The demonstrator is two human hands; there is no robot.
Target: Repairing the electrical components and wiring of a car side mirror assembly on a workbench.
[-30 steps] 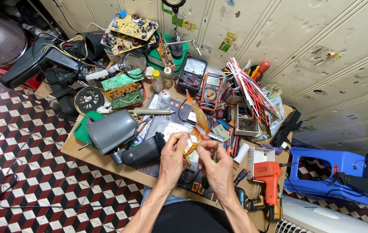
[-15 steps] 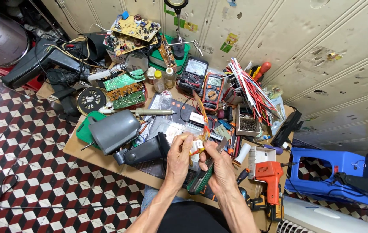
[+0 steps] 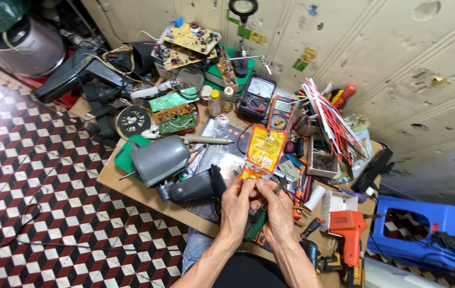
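Item: small yellow-and-orange plastic packet (image 3: 263, 151), raised above the cluttered workbench (image 3: 131, 184) at near centre. Left hand (image 3: 236, 205) and right hand (image 3: 279, 209) together, both pinching its lower edge, apparently for opening. Multimeter (image 3: 279, 112) just beyond; orange drill (image 3: 349, 230) near right.

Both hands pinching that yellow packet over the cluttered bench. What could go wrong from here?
1. The left hand and right hand grip only the bottom edge of the yellow packet; if it tears suddenly, anything inside could scatter into the clutter.
2. The packet is held above the multimeter and a small box of parts; a jerk might knock them.
3. The orange drill sits at the table edge near the right forearm and may get nudged off.
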